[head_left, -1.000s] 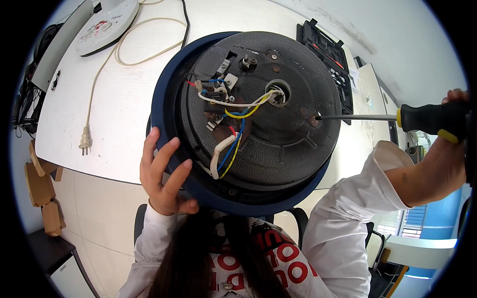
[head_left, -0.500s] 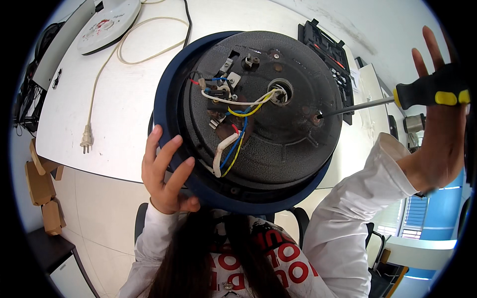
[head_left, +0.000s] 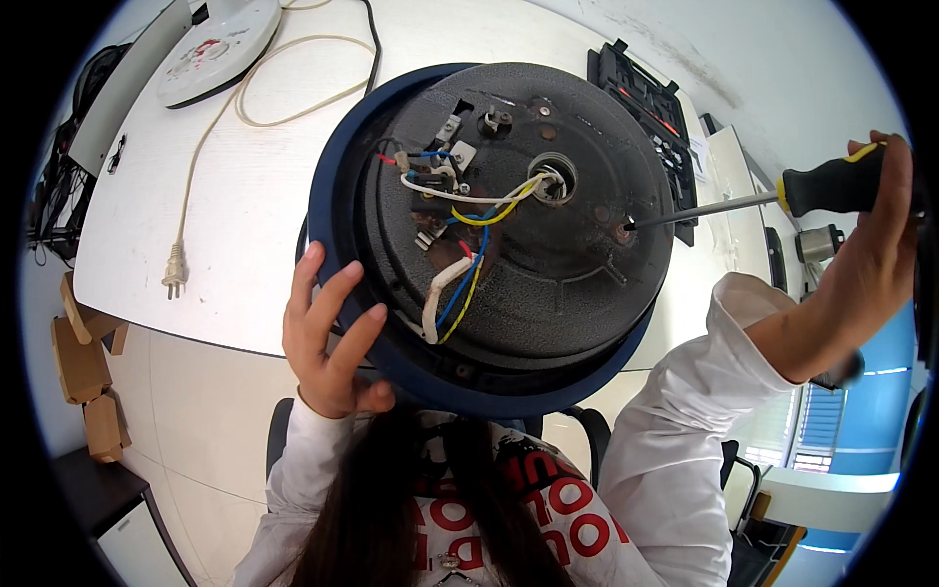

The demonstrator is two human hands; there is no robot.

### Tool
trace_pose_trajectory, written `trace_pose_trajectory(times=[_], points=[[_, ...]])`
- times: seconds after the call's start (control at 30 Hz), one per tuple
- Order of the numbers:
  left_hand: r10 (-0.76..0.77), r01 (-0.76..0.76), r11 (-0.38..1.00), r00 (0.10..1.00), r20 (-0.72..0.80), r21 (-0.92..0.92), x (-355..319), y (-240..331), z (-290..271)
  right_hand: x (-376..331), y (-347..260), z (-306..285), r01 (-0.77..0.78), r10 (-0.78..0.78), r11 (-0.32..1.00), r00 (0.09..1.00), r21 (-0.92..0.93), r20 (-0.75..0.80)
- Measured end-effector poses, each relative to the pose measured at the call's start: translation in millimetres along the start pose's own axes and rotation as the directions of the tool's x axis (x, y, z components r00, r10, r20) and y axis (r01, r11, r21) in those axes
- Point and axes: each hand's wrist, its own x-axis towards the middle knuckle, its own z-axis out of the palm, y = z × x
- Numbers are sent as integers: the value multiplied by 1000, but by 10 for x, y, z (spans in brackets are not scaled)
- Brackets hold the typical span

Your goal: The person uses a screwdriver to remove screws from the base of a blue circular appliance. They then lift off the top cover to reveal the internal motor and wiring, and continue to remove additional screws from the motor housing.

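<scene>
White tabletop (head_left: pixel 220 303). Round appliance with a speckled dark-grey metal base (head_left: pixel 562 318) overhangs its near edge, base facing me, presumably so the fixings can be reached. Whatever supports it underneath is hidden.

Left hand (head_left: pixel 323 362): fingers spread, tips resting on the dark-blue plastic rim (head_left: pixel 326 220), thumb by its lower edge. Not clenched; reads as light steadying.

Right hand (head_left: pixel 873 245): grasping the black-and-yellow screwdriver (head_left: pixel 831 186) by its handle, partly lost at the dark edge of view. Steel shaft comes in from the right, tip at a rusty round spot (head_left: pixel 622 236), likely to seat there.

White, blue and yellow wires (head_left: pixel 431 305) lie on the left half, clear of the shaft. Black open tool case (head_left: pixel 636 83) sits beyond, probably for easy reach.
</scene>
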Motion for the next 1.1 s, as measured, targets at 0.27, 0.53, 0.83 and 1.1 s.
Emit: trace_pose_trajectory(times=[0.27,0.53,0.83,1.1], points=[[-2,2,1000,1000,-1,5,5,8,-2,84,-466,31,-11,8,916,1000,401,10],[9,-9,1000,1000,-2,12,12,8,-6,174,24,-216,-30,-234,513,957,858,173],[26,-26,1000,1000,1,11,21,-8,-11,146,-98,-168,-13,24,784,1000,620,-9],[21,-20,1000,1000,-2,16,31,10,-2,36,-138,67,16,9,922,998,388,-61]])
